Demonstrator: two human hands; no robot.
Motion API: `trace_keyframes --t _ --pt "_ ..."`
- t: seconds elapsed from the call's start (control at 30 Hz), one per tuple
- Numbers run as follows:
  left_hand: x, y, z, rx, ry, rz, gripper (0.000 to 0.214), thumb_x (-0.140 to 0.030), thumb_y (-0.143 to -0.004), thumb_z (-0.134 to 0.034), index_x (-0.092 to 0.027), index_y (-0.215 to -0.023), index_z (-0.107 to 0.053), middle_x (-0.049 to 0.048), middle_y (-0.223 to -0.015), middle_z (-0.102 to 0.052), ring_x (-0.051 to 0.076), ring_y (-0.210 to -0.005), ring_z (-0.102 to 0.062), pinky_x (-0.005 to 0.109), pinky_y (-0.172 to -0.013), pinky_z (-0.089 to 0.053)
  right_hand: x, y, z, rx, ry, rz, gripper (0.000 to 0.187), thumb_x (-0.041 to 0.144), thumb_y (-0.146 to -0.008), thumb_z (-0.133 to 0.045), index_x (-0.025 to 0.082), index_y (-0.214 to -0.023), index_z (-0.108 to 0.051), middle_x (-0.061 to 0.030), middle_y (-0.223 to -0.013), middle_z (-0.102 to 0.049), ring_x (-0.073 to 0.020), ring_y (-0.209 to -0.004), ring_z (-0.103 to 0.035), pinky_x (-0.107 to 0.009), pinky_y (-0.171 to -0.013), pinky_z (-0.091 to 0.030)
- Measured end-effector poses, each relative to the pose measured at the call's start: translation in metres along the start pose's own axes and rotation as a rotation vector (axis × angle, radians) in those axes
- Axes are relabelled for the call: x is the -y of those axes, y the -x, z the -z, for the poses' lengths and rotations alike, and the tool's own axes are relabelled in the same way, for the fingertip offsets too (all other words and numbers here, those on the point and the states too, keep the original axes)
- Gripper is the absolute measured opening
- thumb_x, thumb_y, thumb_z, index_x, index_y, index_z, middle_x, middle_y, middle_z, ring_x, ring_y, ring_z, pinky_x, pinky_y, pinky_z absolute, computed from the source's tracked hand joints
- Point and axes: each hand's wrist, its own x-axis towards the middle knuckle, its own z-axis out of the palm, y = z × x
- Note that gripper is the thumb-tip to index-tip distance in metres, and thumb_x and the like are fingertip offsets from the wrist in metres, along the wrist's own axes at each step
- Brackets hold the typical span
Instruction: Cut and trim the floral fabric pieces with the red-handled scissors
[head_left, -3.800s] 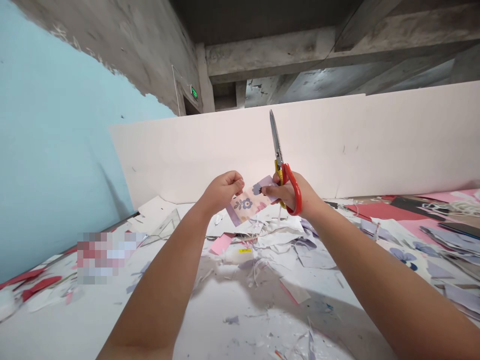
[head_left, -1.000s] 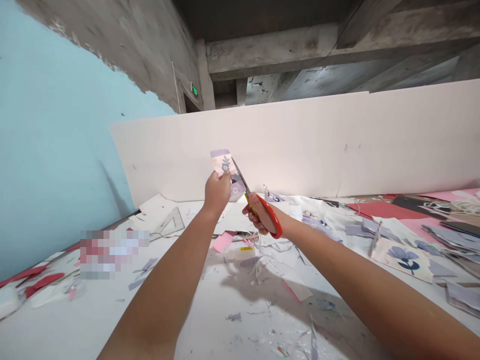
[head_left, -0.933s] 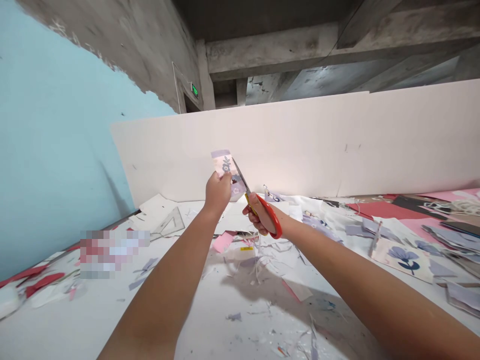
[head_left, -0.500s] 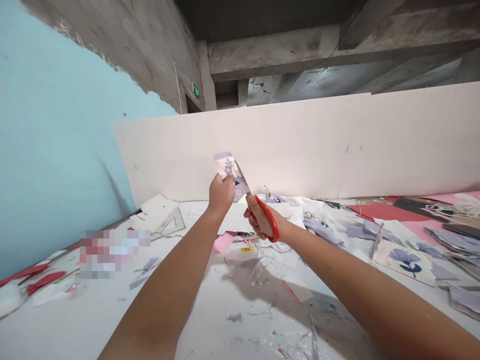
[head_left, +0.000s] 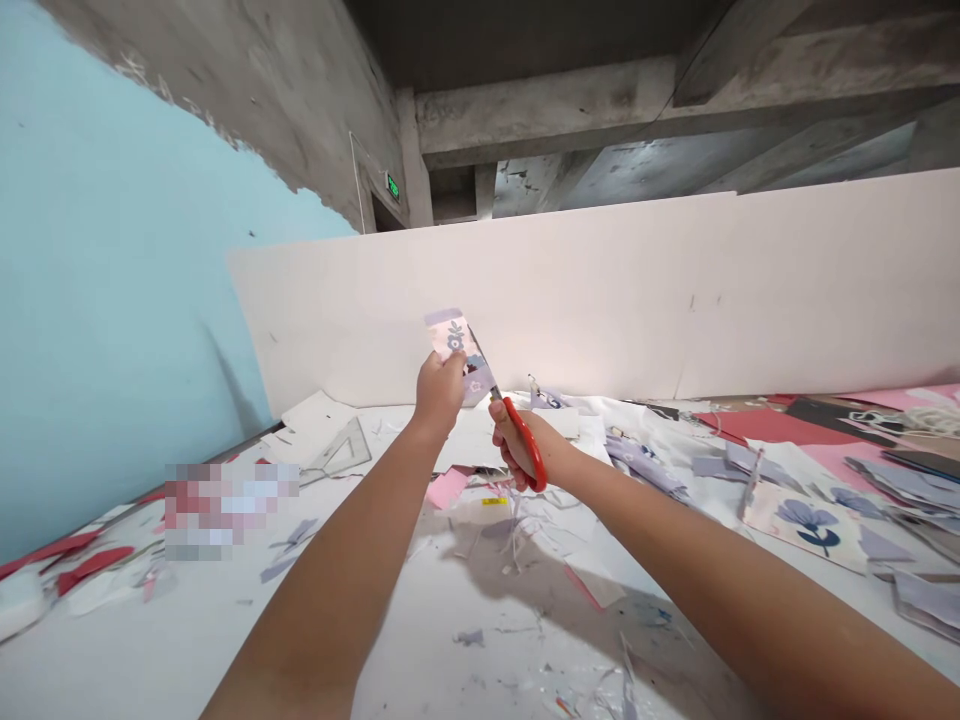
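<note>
Above the middle of the table my left hand (head_left: 440,388) pinches a small piece of patterned fabric (head_left: 453,338), pale pink and lilac with a grey-blue flower. Its upper end stands up past my thumb. My right hand (head_left: 513,440) is closed round the red handles of a pair of scissors (head_left: 534,455). The blades point up and to the left, along the right edge of the piece. They look nearly closed; whether they are biting into it I cannot tell.
White table (head_left: 405,640) strewn with scraps and threads. A clear set square (head_left: 341,450) lies back left, a pink scrap (head_left: 448,488) below my hands. To the right are a flower-printed piece (head_left: 810,525), red sheets (head_left: 780,432) and grey-lilac stacks. A pale board (head_left: 585,300) stands behind.
The scissors and my right hand have dropped slightly, and the blades look closer together. My left hand still holds the fabric in almost the same place.
</note>
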Motion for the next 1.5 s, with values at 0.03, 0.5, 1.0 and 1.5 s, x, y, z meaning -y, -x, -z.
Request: trace_keyframes --t 0.03,0.5,1.0,1.5 --pt "-0.001 0.000 0.000 0.003 0.029 0.014 0.015 -0.034 -0.067 -0.053 -0.019 -0.068 -0.051 -0.0024 -0.060 -0.052 0.012 -0.055 -0.048 0.024 -0.052 -0.037 0.000 0.000 0.000 0.000 -0.006 0.005 0.059 0.078 -0.066 -0.030 0.020 -0.065 -0.041 0.0056 -0.035 -0.041 -0.0110 -0.022 -0.042 -0.022 -0.021 -0.031" --pt "-0.048 0.021 0.009 0.388 0.093 -0.152 0.017 -0.034 -0.071 -0.055 -0.018 -0.078 -0.058 0.0022 -0.077 -0.058 0.016 -0.072 -0.055 0.030 -0.068 -0.043 0.023 0.003 0.028 -0.080 -0.347 0.012 0.049 0.065 -0.076 -0.037 0.018 -0.065 -0.045 0.0054 -0.040 -0.043 -0.0117 -0.033 -0.052 -0.026 -0.039 -0.050" --pt "0.000 0.104 0.057 0.871 -0.565 -0.504 0.049 -0.025 -0.081 -0.044 -0.035 -0.128 -0.036 0.0087 -0.111 -0.043 0.018 -0.096 -0.048 0.032 -0.078 -0.045 -0.018 0.073 0.053 -0.137 -0.737 -0.062 0.032 0.015 -0.050 -0.076 0.017 -0.052 -0.044 0.0078 -0.043 -0.045 -0.0049 -0.038 -0.044 -0.016 -0.040 -0.040" --pt "0.021 0.151 0.084 1.050 -0.559 -0.491 0.028 -0.035 -0.084 -0.038 -0.019 -0.096 -0.058 0.0083 -0.094 -0.052 0.017 -0.081 -0.050 0.029 -0.073 -0.042 -0.050 0.115 -0.006 -0.090 -0.742 -0.154 0.034 0.021 -0.048 -0.077 0.017 -0.059 -0.046 0.0072 -0.049 -0.047 -0.0070 -0.045 -0.047 -0.020 -0.047 -0.040"
